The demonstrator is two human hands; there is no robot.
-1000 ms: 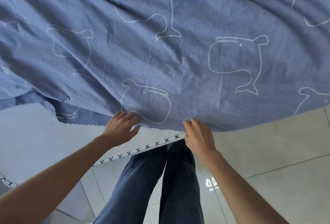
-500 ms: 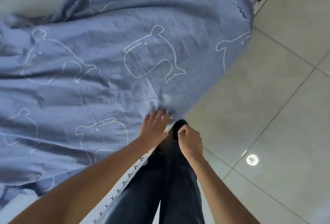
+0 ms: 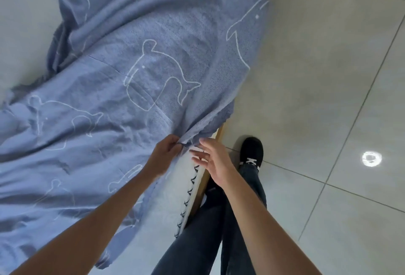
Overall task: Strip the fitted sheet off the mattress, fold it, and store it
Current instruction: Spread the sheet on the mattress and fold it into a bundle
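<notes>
The blue fitted sheet [image 3: 135, 73], printed with white whale outlines, lies loose and rumpled over the white mattress [image 3: 24, 12]. Its near edge is gathered into a bunch at the bed's side. My left hand [image 3: 164, 154] grips that bunched edge. My right hand [image 3: 213, 158] hovers just to the right of the bunch with its fingers spread, holding nothing. Bare mattress shows at the upper left and beside my hands, with a black cross-stitched border [image 3: 188, 196].
The wooden bed frame edge [image 3: 208, 176] runs along the mattress side. My legs in dark jeans and a black shoe [image 3: 252, 150] stand close against it. Pale tiled floor [image 3: 328, 77] spreads to the right with a bright light reflection [image 3: 372, 159].
The view has swung along the bed's side. My left hand has closed on the sheet's gathered edge. My right hand has opened from a curled grip and its fingers are spread.
</notes>
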